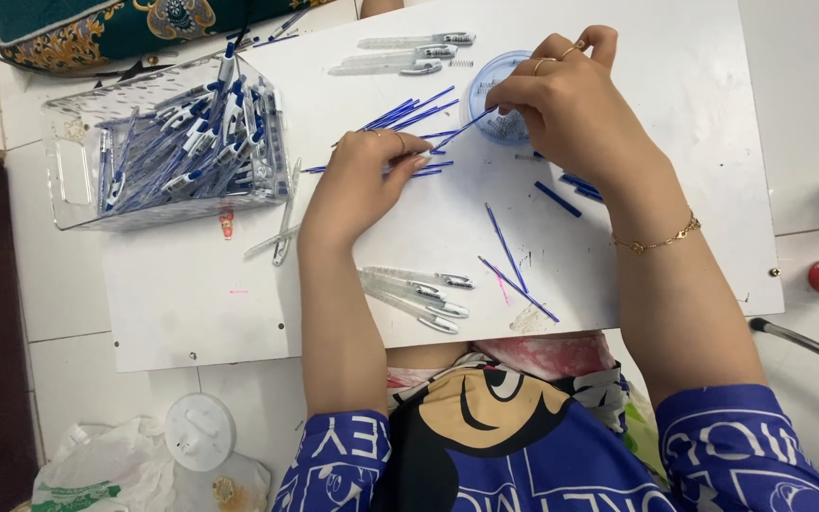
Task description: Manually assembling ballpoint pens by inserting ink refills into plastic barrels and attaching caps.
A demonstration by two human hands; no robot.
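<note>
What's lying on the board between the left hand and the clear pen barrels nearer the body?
In the head view, the stretch of white board between the left hand and the clear pen barrels is bare; only the forearm crosses beside it.

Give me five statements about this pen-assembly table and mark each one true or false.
1. The right hand pinches a thin blue refill at the round blue dish. True.
2. The clear plastic bin of pens stands to the person's right. False: it stands to the left.
3. The left hand rests on a spread of blue refills. True.
4. Several clear pen barrels lie near the table's front edge. True.
5. The left wrist wears a gold bracelet. False: the bracelet is on the right wrist.
</note>
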